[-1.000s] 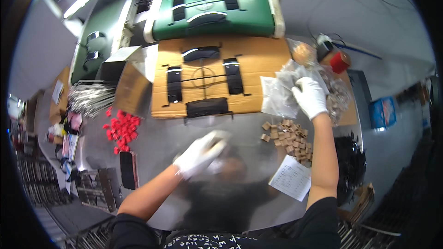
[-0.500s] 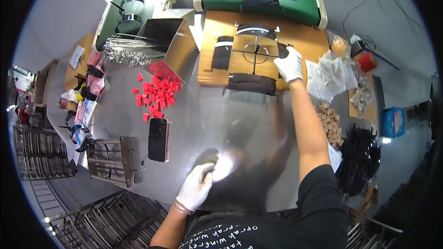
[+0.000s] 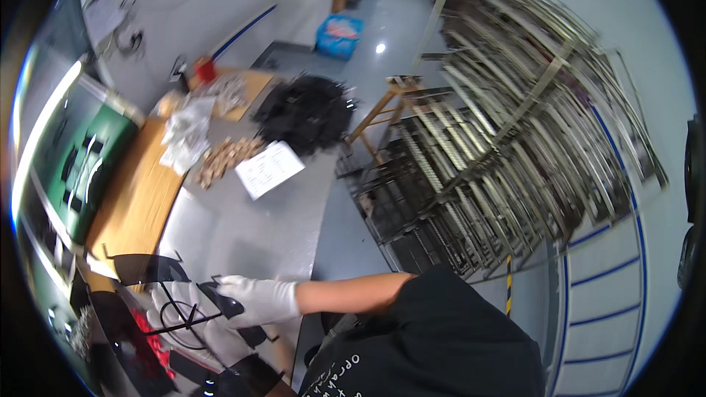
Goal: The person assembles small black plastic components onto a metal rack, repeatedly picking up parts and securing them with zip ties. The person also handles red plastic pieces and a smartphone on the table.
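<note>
A black wire frame (image 3: 190, 315), with a cross, a central ring and curved dark panels around it, is held up at the lower left, above the metal table (image 3: 243, 239). My right hand (image 3: 259, 300), in a white glove, is closed on its right-hand panel. Behind the ring and cross bars shows my left hand (image 3: 215, 340), also gloved, supporting the frame from underneath. The frame covers part of that hand, and some fingers are blurred. Red blocks (image 3: 157, 344) show partly past the frame's panels.
A wooden board (image 3: 136, 195) adjoins a green conveyor (image 3: 92, 154) on the left. Plastic bags (image 3: 186, 136), brown blocks (image 3: 228, 159), a white sheet (image 3: 270, 170) and a black heap (image 3: 307, 114) lie toward the table's far end. Metal racks (image 3: 485, 169) stand to the right.
The view has swung right. The black frame has come off the wooden board into both hands. My left hand, earlier apart over the table, is now beneath it.
</note>
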The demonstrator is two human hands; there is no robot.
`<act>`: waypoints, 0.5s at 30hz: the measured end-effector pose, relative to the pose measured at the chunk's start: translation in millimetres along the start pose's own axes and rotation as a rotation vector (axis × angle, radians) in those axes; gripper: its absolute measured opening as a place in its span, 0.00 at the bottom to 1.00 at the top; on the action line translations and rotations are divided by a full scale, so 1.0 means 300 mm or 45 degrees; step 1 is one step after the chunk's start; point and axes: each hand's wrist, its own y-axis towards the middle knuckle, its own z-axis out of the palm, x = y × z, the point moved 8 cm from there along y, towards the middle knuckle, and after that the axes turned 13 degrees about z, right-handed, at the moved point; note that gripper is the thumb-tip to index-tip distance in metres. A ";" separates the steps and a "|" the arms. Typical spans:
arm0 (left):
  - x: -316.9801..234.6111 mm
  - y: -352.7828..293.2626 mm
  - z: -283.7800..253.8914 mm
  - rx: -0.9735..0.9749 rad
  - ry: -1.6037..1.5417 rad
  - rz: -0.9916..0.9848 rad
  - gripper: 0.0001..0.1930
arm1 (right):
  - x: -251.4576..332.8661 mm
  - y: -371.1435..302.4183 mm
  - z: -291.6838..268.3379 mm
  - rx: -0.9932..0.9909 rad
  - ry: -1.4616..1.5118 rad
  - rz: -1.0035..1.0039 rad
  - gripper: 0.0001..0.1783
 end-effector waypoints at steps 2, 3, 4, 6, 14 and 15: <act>-0.059 -0.010 0.023 0.018 -0.099 -0.017 0.46 | -0.013 -0.196 -0.323 -0.064 -0.117 0.100 0.35; -0.096 -0.012 0.031 0.037 -0.139 -0.014 0.46 | -0.044 -0.333 -0.513 -0.318 -0.145 0.153 0.33; -0.129 -0.017 0.038 0.049 -0.165 -0.008 0.46 | -0.036 -0.477 -0.723 -0.636 -0.499 0.152 0.28; -0.195 -0.017 0.006 0.063 -0.205 0.010 0.45 | -0.015 -0.796 -1.097 -1.021 -0.682 0.615 0.21; -0.260 -0.061 0.021 0.096 -0.318 -0.078 0.44 | 0.174 -1.948 -1.398 -2.624 -1.229 1.320 0.24; -0.267 -0.068 0.022 0.104 -0.326 -0.079 0.44 | 0.132 -1.948 -1.391 -2.307 -1.301 1.872 0.26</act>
